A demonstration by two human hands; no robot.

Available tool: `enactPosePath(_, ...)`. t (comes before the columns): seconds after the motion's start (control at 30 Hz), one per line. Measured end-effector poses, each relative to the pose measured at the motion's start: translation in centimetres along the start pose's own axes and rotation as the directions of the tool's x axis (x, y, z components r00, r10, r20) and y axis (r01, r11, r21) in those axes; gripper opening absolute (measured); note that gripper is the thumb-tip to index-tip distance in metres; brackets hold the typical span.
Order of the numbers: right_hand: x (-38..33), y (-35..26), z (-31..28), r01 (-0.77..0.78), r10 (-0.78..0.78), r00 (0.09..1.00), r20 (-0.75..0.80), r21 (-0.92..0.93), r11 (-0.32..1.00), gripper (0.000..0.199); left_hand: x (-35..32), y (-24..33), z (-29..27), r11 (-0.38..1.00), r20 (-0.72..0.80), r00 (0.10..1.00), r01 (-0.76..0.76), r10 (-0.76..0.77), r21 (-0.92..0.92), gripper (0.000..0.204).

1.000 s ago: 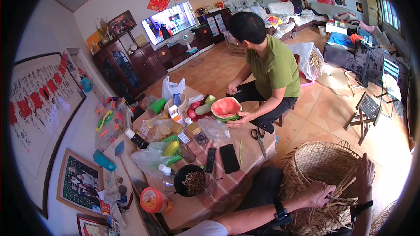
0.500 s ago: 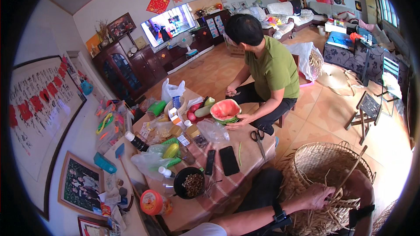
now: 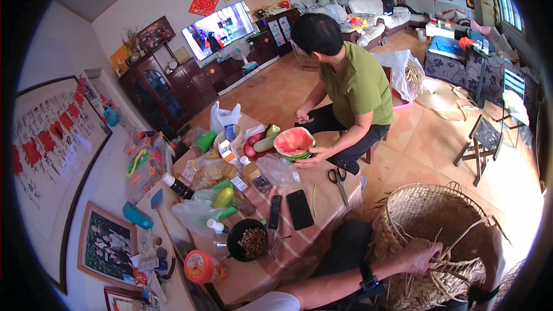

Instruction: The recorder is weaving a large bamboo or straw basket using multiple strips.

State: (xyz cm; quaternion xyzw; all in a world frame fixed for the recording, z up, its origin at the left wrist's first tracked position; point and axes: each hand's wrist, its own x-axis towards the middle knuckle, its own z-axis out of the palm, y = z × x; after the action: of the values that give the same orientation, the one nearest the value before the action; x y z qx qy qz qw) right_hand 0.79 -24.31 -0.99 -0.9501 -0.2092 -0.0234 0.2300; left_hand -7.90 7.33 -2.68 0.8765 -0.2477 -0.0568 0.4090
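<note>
A large woven straw basket [image 3: 397, 253] stands beside my leg at the lower right, its open mouth facing up. My left hand [image 3: 419, 256] is closed on the near part of its rim, where several loose strands stick out. At the right side of the rim, my right hand [image 3: 491, 247] appears closed on a flat straw strand [image 3: 465, 235]; its fingers are partly blurred. The strand runs from beside my left fingers up to my right hand and bends over there. Dark bands circle both my wrists.
On the table [image 3: 340, 219] to the left lie scissors [image 3: 339, 184], a phone [image 3: 299, 209], a remote control [image 3: 275, 212] and a dark bowl [image 3: 247, 240]. Across it sits a person [image 3: 357, 86] in a green shirt, one hand at a cut watermelon [image 3: 294, 143]. A folding stool [image 3: 481, 144] stands beyond the basket.
My right hand has moved right and outward from the basket's rim. The strand, upright before, now slants right and bends over at that hand. My left hand stays on the rim.
</note>
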Motion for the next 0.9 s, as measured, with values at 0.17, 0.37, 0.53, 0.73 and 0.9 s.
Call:
enactPosePath(0.17,-1.3,-12.7,0.7,0.205,-0.216,0.959,0.182,0.078,0.976,0.016,0.3,-0.4,1.3,0.999,0.021,0.999,-0.048,0.048,0.015,0.041)
enactPosePath(0.37,-1.0,-10.6,0.7,0.077,-0.108,0.973,0.205,0.155,0.985,0.021,0.6,2.4,-1.3,0.993,0.114,0.986,0.121,-0.122,0.018,0.026)
enactPosePath(0.53,1.2,-7.7,0.7,-0.014,-0.138,0.875,0.464,0.309,0.951,0.036,0.0,1.6,-1.8,0.995,0.032,0.995,0.096,-0.095,-0.038,0.032)
enactPosePath(0.73,1.3,-9.6,0.0,-0.108,-0.046,0.861,0.506,0.270,0.957,0.061,0.5,1.9,-1.7,0.993,0.076,0.990,0.119,-0.119,0.007,0.031)
enactPosePath(0.9,1.7,-7.2,1.1,-0.238,-0.213,0.664,0.717,0.473,0.848,0.043,0.0,2.8,-1.3,0.980,0.059,0.991,0.126,-0.118,-0.154,0.031)
